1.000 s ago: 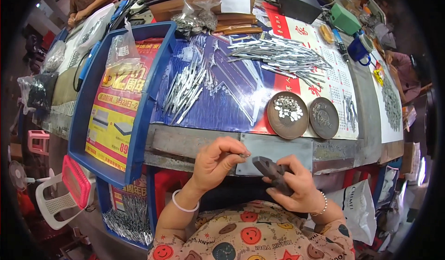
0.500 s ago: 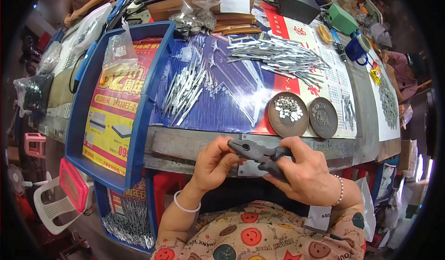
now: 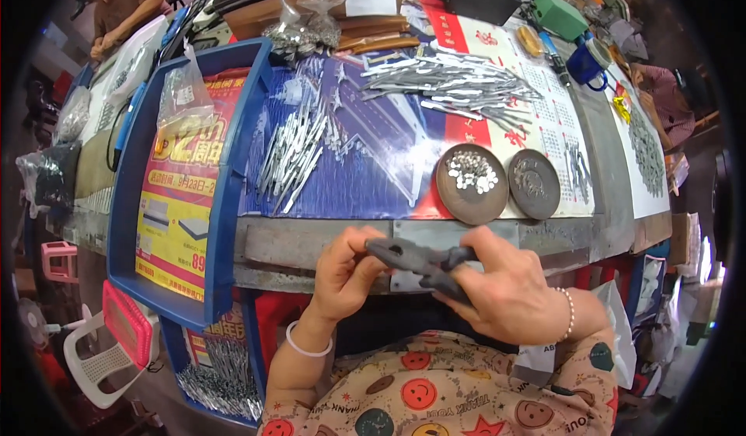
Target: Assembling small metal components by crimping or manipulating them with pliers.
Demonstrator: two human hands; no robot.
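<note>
My right hand (image 3: pixel 509 284) is wrapped round the handles of a pair of dark grey pliers (image 3: pixel 406 257), whose jaws point left. At the tip of the jaws, my left hand (image 3: pixel 342 273) is closed in a pinch of thumb and forefinger. Whatever lies between those fingers is too small or hidden to make out. Both hands are over the near edge of the workbench (image 3: pixel 311 245). Beyond them, a brown dish (image 3: pixel 466 212) holds small round silvery pieces. A second, smaller brown dish (image 3: pixel 536 207) beside it has a few tiny metal bits.
Slim metal strips (image 3: pixel 291 160) lie heaped on the blue sheet, with a larger strip pile (image 3: pixel 451 82) farther back. A deep blue tray (image 3: pixel 221 242) stands at the left, above another crate of metal parts (image 3: pixel 221 381). A blue mug (image 3: pixel 587 67) is at the far right.
The whole view has shifted slightly, so the bench and dishes sit a little farther left. Both hands keep the same hold, with the pliers' tip still at the left fingers.
</note>
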